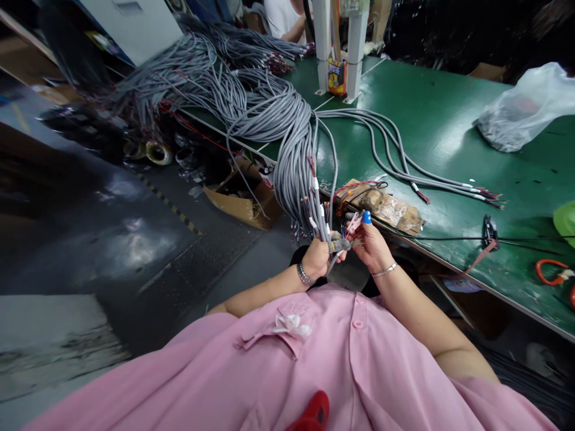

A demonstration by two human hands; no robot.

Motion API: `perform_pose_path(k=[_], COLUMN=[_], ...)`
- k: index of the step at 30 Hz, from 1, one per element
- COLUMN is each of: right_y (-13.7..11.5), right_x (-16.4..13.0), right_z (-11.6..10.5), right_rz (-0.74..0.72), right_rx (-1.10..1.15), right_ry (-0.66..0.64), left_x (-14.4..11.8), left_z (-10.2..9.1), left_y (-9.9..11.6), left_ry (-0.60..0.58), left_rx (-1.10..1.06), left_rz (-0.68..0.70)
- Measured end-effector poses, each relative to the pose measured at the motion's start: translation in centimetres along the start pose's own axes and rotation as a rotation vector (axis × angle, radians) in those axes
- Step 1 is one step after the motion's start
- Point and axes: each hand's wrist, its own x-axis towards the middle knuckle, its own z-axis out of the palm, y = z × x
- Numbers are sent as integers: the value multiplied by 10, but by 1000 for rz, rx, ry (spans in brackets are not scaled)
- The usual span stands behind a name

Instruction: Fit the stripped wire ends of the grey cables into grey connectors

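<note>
My left hand (318, 257) is closed around a few grey cable ends (324, 230) that hang off the table edge from a big grey cable bundle (287, 137). My right hand (371, 242), with a blue cap on one fingertip, pinches the thin coloured wires (353, 226) sticking out of those cable ends. Both hands meet just below the edge of the green table (431, 126), in front of my pink shirt.
A brown taped block (386, 206) with red wires lies at the table edge. Three loose grey cables (404, 170) run right. A clear plastic bag (525, 108), orange-handled tool (550, 272), black clip (489, 228), cardboard box (242, 200) below, white posts (339, 48), another person behind.
</note>
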Motion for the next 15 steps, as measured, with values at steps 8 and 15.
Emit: perform_pose_path(k=[8, 15], right_y=[-7, -9], right_x=[-9, -10], right_z=[-6, -2], right_rz=[91, 37], right_rx=[-22, -63], right_ry=[-73, -54], left_x=[-17, -16], left_z=[0, 6], left_y=[-1, -2], left_ry=[4, 159], left_rx=[-20, -76], left_rz=[81, 124])
